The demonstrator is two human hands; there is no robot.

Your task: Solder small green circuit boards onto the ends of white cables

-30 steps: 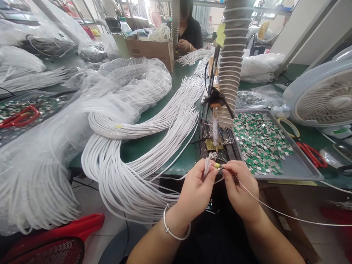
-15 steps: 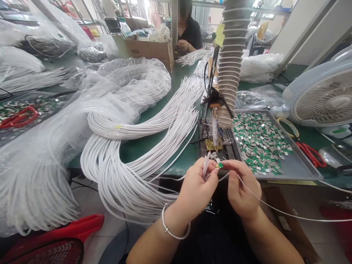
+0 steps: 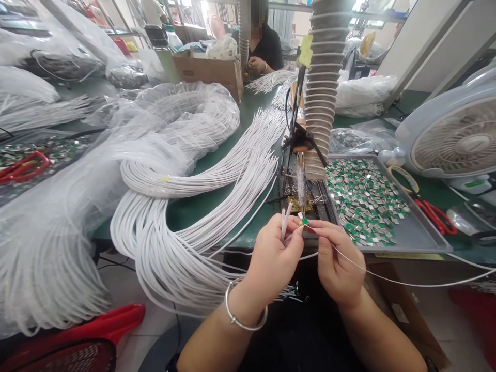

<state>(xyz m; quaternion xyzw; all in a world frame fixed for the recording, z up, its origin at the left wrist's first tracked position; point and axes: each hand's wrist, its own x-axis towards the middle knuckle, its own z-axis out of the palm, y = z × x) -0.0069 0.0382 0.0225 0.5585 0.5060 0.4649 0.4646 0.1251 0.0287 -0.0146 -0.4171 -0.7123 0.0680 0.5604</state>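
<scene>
My left hand [image 3: 273,258] is closed around the ends of two white cables [image 3: 285,219] that stick up above its thumb. My right hand [image 3: 338,258] pinches a thin silvery wire [image 3: 387,281] that runs off to the right. Between the fingertips of both hands sits a small green circuit piece [image 3: 304,222]. Both hands hover at the front edge of the green bench [image 3: 256,227], just below a soldering iron [image 3: 301,181] clamped tip-down over a dark jig.
A big bundle of white cables [image 3: 201,206] loops over the bench's left side and edge. A metal tray [image 3: 414,232] of small green boards lies right, with red scissors [image 3: 434,214] and a fan [image 3: 453,139]. A ribbed hose [image 3: 323,77] hangs centre. A person sits far behind.
Both hands have risen a little toward the soldering iron, keeping the cable ends, green piece and thin wire in their grip.
</scene>
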